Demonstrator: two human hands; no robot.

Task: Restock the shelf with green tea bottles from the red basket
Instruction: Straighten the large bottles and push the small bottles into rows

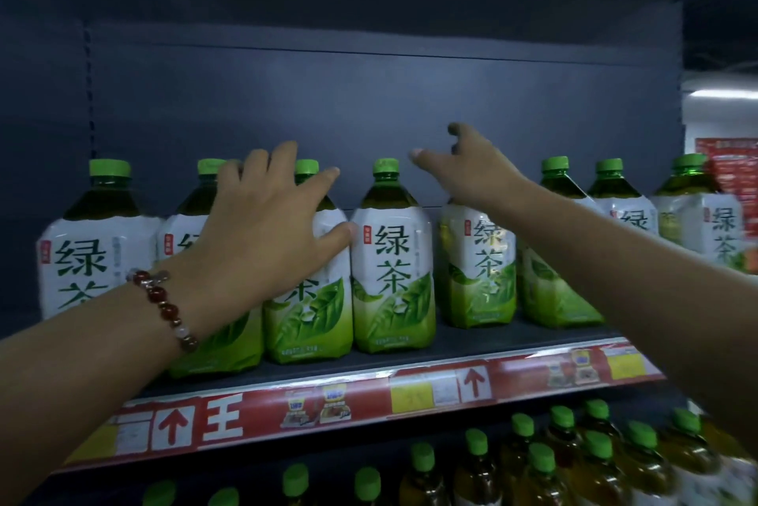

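Lining a dark shelf [410, 362], green tea bottles [391, 259].

I see a row of green tea bottles standing upright along the shelf [430, 345] across the middle of the frame, each with a green cap, dark green shoulders and a white-and-green label printed with large green characters. The far-left bottle [98, 243] stands alone at the left edge. The centre bottle [391, 259] faces me squarely, touching the bottle to its left [311, 313]. Right of centre, another bottle [478, 271] sits further back, turned slightly. The bottles at the right edge [697, 214] are blurred, so I think they are the same kind.
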